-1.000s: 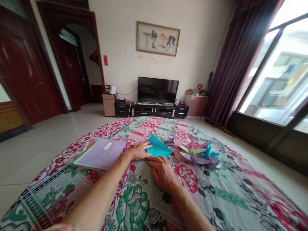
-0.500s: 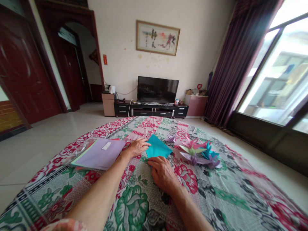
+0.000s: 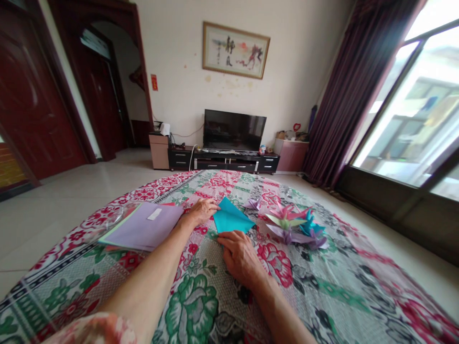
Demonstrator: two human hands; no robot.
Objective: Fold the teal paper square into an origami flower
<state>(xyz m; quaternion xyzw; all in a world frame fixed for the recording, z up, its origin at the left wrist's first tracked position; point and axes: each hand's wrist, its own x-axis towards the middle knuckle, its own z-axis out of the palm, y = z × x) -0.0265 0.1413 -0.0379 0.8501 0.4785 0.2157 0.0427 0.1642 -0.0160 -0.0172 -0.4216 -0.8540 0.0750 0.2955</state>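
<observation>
Head cam: I see left hand [image 3: 202,211] flat, fingers loosely spread, touching the left edge of the teal paper [image 3: 229,220] lying mid-cloth [image 3: 201,306], right hand [image 3: 240,255] palm-down with fingertips pressing its near corner (nothing pinched), purple sheets [image 3: 143,229] just left, folded flowers [image 3: 290,222] near right.

Around the flat teal folded paper sheet [image 3: 229,217], the flowered cloth [image 3: 201,306] lies bare on its far side. To its left, past the left hand [image 3: 202,210], a low stack of lilac paper sheets [image 3: 143,232] fills the cloth. To its right stands a raised cluster of folded paper flowers [image 3: 292,223]. A small lilac folded piece [image 3: 253,204] lies near its far right corner. The right hand [image 3: 240,253] blocks its near edge.
</observation>
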